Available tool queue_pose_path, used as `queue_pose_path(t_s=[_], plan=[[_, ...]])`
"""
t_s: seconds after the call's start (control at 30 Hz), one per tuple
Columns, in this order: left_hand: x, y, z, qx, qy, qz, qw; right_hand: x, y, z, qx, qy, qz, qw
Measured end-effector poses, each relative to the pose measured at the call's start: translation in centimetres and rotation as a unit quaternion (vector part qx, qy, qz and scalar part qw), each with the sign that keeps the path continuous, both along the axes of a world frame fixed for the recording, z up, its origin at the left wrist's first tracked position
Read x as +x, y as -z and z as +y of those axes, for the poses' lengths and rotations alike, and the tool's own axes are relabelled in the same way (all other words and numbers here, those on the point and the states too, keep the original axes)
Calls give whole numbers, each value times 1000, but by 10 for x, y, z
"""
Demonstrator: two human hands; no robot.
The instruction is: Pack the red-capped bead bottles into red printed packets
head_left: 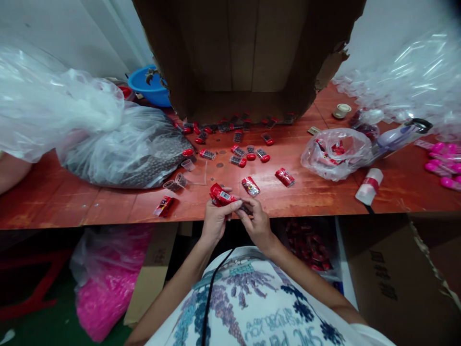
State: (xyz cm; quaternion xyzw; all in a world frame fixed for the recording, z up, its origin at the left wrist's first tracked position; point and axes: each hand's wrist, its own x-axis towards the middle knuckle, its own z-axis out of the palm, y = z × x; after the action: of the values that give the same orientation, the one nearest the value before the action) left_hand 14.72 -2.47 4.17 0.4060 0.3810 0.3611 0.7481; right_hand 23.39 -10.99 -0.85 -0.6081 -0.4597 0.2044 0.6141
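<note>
From my remote seat, the biggest thing in view is the torn cardboard box [248, 53] standing open at the back of the red table [324, 192]. To its left slumps a clear bag [118, 144] full of small dark pieces, with a blue basin [149, 86] behind it. On the right lies a smaller bag [336, 154] with red packs inside, then a white roll [369, 186] near the edge. Loose red-capped pieces [239, 154] are scattered in front of the box, and a few empty clear cups [178, 180] sit beside the big bag. Two sealed packs [266, 181] rest just beyond the hands; another [163, 205] lies to the left.

My left hand [216, 221] is pinching a red pack [222, 196] between thumb and fingertips, held right at the table's near edge. My right hand [256, 222] is closed against it on a small dark piece [247, 209]; I think it is one of the capped pieces, but it is too hidden to be sure.

The risk I see: both hands work over the edge, so a slip of that light fingertip hold would likely drop the pack or the piece off the table, toward the cartons below. The glossy wrapper makes such a slip easy.
</note>
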Motion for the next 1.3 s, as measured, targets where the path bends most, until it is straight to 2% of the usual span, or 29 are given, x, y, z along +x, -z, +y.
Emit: queue_pose_path(t_s=[0.2, 0.33, 0.63, 0.83, 0.97, 1.03, 1.17, 1.3], plan=[[5, 0, -5, 10, -27, -21, 999, -1, -3, -2, 8, 33, -85, 996], [9, 0, -8, 4, -37, -19, 999, 0, -4, -1, -3, 43, -38, 998], [11, 1, -8, -9, 21, -45, 999, -2, -3, -3, -1, 60, 60, 996], [9, 1, -8, -15, 32, -56, 998, 7, -8, -2, 20, 26, -7, 999], [9, -2, -7, -22, 38, -77, 996, 10, -8, -3, 41, 30, -39, 998], [10, -2, -7, -26, 16, -77, 997, 10, -7, -4, 39, 30, -61, 997], [14, 2, -11, -42, -70, -79, 993, 9, -5, -6, 40, 19, -93, 995], [17, 4, -13, -57, -89, -82, 991, 8, -5, -6, 60, 20, -102, 993]])
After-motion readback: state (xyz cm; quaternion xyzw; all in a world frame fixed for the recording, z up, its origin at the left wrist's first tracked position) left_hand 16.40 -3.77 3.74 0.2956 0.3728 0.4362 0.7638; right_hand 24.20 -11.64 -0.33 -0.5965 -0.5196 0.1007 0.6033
